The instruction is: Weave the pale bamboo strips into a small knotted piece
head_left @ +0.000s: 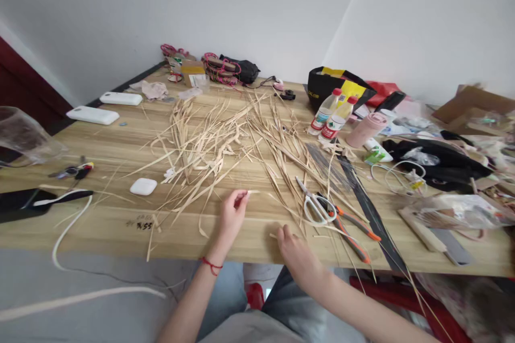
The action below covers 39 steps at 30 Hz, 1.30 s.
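Observation:
My left hand (233,211), with a red cord on the wrist, pinches the end of a thin pale straw strip (254,192) just above the table. My right hand (293,246) is closed near the table's front edge, and a short end of straw (273,235) sticks out at its fingertips. Its inner fingers are hidden from me. Beyond both hands spreads a loose pile of dry straw strips (209,144). To the right of my right hand lie white-handled scissors (319,209), partly over orange-and-grey pliers (354,236).
Two red-capped bottles (332,118), a pink tumbler (367,128) and a black-and-yellow bag (322,88) stand at the back right. On the left are a white earbud case (143,186), keys (72,170) and a white cable (60,236). Bags and cables crowd the right side.

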Motion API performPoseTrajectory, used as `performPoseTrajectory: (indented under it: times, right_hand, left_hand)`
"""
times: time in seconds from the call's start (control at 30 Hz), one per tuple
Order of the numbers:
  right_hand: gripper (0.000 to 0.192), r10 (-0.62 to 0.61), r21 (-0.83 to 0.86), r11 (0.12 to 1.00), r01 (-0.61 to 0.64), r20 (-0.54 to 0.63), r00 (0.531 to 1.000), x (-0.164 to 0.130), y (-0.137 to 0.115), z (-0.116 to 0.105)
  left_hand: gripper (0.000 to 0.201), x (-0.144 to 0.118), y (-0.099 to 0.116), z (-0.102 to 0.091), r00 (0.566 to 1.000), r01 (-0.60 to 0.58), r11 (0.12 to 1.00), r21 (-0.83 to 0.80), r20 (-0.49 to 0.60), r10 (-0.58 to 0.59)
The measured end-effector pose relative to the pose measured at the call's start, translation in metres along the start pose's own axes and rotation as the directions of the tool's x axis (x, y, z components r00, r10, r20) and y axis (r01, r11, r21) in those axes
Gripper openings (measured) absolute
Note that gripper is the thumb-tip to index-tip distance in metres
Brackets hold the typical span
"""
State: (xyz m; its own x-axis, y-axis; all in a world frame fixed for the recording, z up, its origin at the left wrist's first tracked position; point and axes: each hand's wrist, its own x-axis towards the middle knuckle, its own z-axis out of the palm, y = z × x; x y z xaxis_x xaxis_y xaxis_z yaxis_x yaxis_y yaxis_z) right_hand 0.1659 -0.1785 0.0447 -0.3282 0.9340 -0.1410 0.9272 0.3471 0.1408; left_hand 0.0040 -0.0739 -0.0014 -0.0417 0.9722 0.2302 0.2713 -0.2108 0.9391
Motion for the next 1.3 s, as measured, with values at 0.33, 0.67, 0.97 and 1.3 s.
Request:
performPoseTrajectory:
  times: [0.33,0.67,0.97,1.3]
  right_hand:
    - [0.033,0.306,0.674,0.737,0.054,-0.404,0.862,0.087,0.017,0.023]
    - [0.034,0.652,0.87,-0.407,0.278,0.063,0.756,0.102,-0.011,0.013]
    - [0.029,0.7,0.794,-0.528,0.301,0.206,0.684,0.11,-0.021,0.013]
    - [0.022,0.66,0.816,-0.502,0.286,0.148,0.736,0.105,-0.027,0.014]
  left_hand:
    - [0.019,0.0,0.004,0.0,1.0,0.011,0.999,-0.034,-0.017,-0.012]
    - [0.025,0.001,-0.001,0.004,0.997,0.081,0.978,-0.192,0.012,-0.08]
    - [0.021,-0.002,0.012,-0.002,0.996,0.037,0.992,-0.124,0.087,-0.026]
    - [0.02,0.0,0.003,0.002,0.996,0.09,0.972,-0.218,0.025,-0.087]
